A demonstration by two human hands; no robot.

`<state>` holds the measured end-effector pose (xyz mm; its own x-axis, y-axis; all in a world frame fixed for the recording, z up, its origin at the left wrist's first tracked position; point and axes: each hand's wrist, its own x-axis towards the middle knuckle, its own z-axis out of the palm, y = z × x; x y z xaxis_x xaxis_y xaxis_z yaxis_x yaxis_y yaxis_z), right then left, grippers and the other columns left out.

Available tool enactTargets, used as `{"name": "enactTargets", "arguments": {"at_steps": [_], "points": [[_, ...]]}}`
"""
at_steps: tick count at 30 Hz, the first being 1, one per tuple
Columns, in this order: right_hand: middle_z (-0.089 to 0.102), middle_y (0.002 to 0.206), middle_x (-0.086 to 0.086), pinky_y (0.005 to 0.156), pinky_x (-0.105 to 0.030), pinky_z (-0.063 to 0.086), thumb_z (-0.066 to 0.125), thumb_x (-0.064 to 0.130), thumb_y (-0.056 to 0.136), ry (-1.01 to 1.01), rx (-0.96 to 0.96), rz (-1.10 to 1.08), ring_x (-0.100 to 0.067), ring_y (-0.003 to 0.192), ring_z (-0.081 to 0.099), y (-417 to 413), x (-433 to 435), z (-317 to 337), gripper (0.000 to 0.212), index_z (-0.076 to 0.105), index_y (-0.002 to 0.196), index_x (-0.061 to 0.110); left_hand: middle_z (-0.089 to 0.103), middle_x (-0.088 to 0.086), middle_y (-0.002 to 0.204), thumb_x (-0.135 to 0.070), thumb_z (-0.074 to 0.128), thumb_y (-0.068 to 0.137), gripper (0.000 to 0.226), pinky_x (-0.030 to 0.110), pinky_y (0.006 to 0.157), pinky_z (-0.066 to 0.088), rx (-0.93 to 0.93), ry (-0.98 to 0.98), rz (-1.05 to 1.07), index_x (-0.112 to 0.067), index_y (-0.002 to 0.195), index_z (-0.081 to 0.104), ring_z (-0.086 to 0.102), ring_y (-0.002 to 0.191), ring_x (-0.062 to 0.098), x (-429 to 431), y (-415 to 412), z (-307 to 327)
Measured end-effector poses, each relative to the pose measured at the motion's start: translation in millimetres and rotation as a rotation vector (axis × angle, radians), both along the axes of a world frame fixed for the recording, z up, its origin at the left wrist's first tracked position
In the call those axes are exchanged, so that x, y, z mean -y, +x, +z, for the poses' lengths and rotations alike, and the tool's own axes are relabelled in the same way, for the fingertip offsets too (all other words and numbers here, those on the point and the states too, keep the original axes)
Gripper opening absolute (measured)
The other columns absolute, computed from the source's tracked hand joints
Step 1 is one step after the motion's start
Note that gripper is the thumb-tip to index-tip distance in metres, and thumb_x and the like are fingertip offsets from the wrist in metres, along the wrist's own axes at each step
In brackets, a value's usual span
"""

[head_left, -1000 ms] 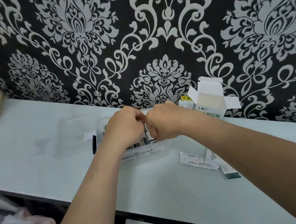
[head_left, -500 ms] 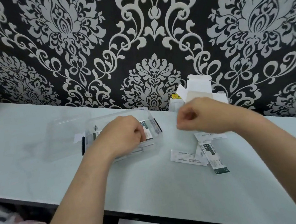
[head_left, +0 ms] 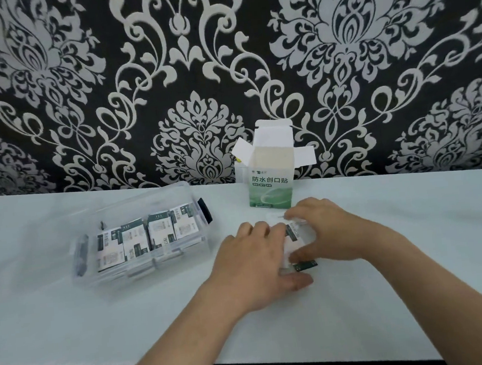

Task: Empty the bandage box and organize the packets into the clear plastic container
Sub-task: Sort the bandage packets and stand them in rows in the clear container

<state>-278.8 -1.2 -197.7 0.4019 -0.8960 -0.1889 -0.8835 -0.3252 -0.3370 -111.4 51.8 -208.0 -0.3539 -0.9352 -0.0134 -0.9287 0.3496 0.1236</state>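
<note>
Pressing palm-down with the left hand (head_left: 259, 264) on the loose packets (head_left: 293, 237), fingers straight and spread, thumb stretched along the near side, gripping nothing. Curling the right hand (head_left: 328, 229) over the same pile from the opposite side, fingertips at the far edge, thumb at the near edge, pinching the pile between them. Found that pile flat on the table (head_left: 100, 328), just in front of the box (head_left: 273, 189) and apart from the container (head_left: 142, 272) to its left. Found the box upright against the patterned wall (head_left: 49, 97), flaps open. Noted rows of stored packets (head_left: 148, 239) on edge inside the container, open at the top. Noted wide tabletop left of the container, right of the right hand, and between the forearms and the front edge.
</note>
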Motion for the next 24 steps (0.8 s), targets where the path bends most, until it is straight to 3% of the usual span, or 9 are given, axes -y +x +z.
{"name": "enactTargets", "arguments": {"at_steps": [3,7,11,14,19,22,24], "points": [[0.045,0.129,0.003,0.103,-0.032,0.035,0.074,0.045,0.078,-0.029,0.089,-0.023,-0.019,0.122,0.039,0,-3,-2,0.067,0.046,0.137,0.028,0.046,-0.002,0.122,-0.074,0.054,0.073,0.081,0.038,0.088,0.040,-0.073,-0.045,0.058,-0.029,0.136,0.029,0.040,0.114,0.021,8,-9,-9],[0.054,0.111,0.001,0.087,-0.024,0.039,0.072,0.033,0.083,-0.006,0.204,-0.072,-0.017,0.103,0.050,-1,-5,-1,0.056,0.049,0.134,0.023,0.048,0.002,0.125,-0.055,0.068,0.074,0.079,0.039,0.095,0.041,-0.292,0.016,0.169,-0.029,0.138,0.031,0.043,0.116,0.024,20,-12,-12],[0.046,0.129,-0.009,0.099,-0.029,0.029,0.064,0.033,0.089,-0.073,0.048,-0.104,-0.026,0.122,0.039,-3,-7,-3,0.054,0.046,0.138,0.017,0.057,0.003,0.116,-0.037,0.071,0.078,0.067,0.036,0.090,0.044,-0.383,0.072,0.178,-0.027,0.135,0.037,0.053,0.108,0.024,28,-15,-11],[0.049,0.126,-0.010,0.100,-0.031,0.036,0.064,0.025,0.089,-0.064,0.063,-0.157,-0.028,0.120,0.046,-1,-5,-8,0.044,0.054,0.131,0.016,0.061,0.001,0.110,-0.034,0.065,0.082,0.050,0.032,0.085,0.043,-0.394,-0.014,0.169,-0.028,0.129,0.047,0.056,0.105,0.023,30,-18,-12],[0.052,0.097,0.003,0.075,-0.018,0.038,0.064,0.006,0.084,0.007,0.258,-0.220,-0.014,0.090,0.051,3,-3,-10,0.029,0.067,0.109,0.019,0.058,0.003,0.121,-0.047,0.065,0.081,0.056,0.032,0.087,0.038,-0.317,-0.112,0.119,-0.022,0.128,0.049,0.052,0.106,0.027,30,-24,-14],[0.053,0.076,0.007,0.057,-0.008,0.037,0.054,-0.005,0.084,0.084,0.370,-0.211,-0.011,0.076,0.052,2,-5,-8,0.032,0.073,0.093,0.019,0.059,0.005,0.119,-0.036,0.064,0.081,0.052,0.030,0.080,0.036,-0.311,-0.082,0.148,-0.021,0.127,0.046,0.052,0.106,0.029,33,-24,-10],[0.055,0.074,0.004,0.056,-0.009,0.037,0.055,-0.005,0.083,0.102,0.451,-0.229,-0.009,0.071,0.051,2,-5,-7,0.030,0.073,0.090,0.019,0.061,0.006,0.116,-0.027,0.060,0.081,0.050,0.031,0.079,0.037,-0.293,-0.084,0.166,-0.020,0.128,0.045,0.053,0.106,0.030,34,-25,-8]]}}
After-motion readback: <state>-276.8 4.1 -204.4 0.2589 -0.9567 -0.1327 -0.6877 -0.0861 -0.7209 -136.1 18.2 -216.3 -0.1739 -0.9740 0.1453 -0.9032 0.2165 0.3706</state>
